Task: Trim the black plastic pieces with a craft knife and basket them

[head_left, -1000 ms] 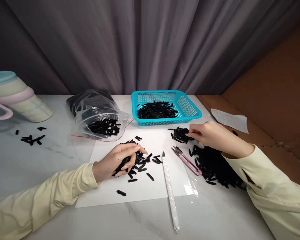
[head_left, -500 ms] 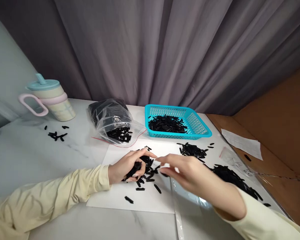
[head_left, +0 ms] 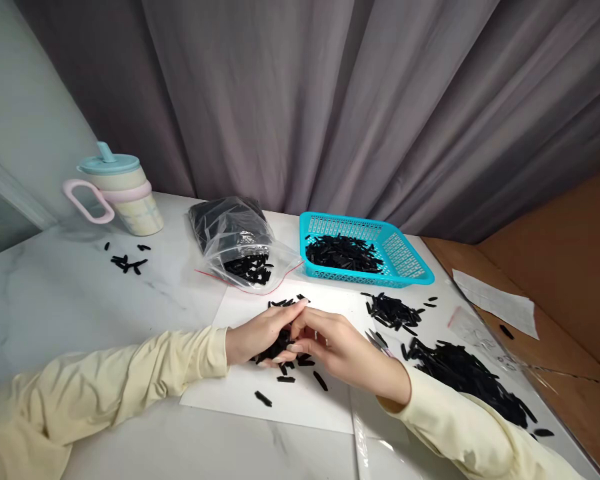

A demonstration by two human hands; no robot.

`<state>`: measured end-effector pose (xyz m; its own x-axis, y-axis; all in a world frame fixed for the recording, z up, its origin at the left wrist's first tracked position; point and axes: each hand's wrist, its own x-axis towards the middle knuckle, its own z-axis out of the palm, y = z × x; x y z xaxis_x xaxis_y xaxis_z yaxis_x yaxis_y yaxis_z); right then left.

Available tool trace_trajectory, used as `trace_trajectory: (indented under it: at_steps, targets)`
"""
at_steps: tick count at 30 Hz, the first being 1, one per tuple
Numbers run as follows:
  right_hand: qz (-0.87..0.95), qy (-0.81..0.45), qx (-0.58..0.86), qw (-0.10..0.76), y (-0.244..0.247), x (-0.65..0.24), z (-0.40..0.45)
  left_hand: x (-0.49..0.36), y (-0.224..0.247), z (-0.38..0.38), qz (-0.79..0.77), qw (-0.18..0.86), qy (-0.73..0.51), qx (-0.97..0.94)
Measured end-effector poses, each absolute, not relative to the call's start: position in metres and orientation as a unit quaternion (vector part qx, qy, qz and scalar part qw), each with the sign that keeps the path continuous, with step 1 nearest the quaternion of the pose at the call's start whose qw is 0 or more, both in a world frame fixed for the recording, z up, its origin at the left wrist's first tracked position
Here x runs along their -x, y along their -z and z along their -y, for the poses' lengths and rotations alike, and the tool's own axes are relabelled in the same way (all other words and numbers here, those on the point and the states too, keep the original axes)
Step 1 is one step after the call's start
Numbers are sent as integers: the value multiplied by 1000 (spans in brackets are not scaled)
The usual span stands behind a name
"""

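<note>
My left hand (head_left: 260,337) is cupped over the white sheet (head_left: 310,413), its fingers curled round a handful of small, slender black pieces (head_left: 280,345). My right hand (head_left: 333,343) meets it from the right, with bent thumb and fingers at the handful. Its fingertips are drawn together, and whatever lies between them is hidden. More loose black pieces (head_left: 321,381) lie on the sheet around and below both hands. Just beyond my right hand, a pointed metal tool (head_left: 375,339) is partly covered by it.
A blue basket (head_left: 420,273) and an open zip bag (head_left: 230,230), both with black pieces, stand at the back. Black piles (head_left: 465,370) lie at right, near a small clear bag (head_left: 473,327) and paper (head_left: 497,300). A lidded cup (head_left: 140,210) stands at left.
My right hand has moved left, from beside the sheet's right part to the handful in my left hand. The pointed metal tool has come into view. The whole view has shifted slightly.
</note>
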<state>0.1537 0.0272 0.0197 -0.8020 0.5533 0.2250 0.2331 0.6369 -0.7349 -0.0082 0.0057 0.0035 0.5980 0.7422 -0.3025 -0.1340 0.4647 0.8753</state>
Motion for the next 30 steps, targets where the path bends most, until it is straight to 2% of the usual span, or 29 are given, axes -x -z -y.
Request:
trace_trajectory:
  at_steps: [3, 7, 15, 20, 30]
  targets:
    - [896, -306, 203, 248, -19, -162, -23, 9, -4, -5, -363, 776, -289, -428]
    - [891, -248, 244, 292, -19, -178, -13, 12, -3, -7, -357, 763, -266, -469]
    - [772, -348, 390, 363, -3, -199, 17, 16, 1, -7, -362, 728, -211, -543]
    - [748, -346, 396, 406, 7, -198, 21, 13, 1, -4, -389, 700, -191, -568]
    - [769, -331, 363, 409, 12, -197, 21, 11, -5, -1, -403, 688, -178, -576]
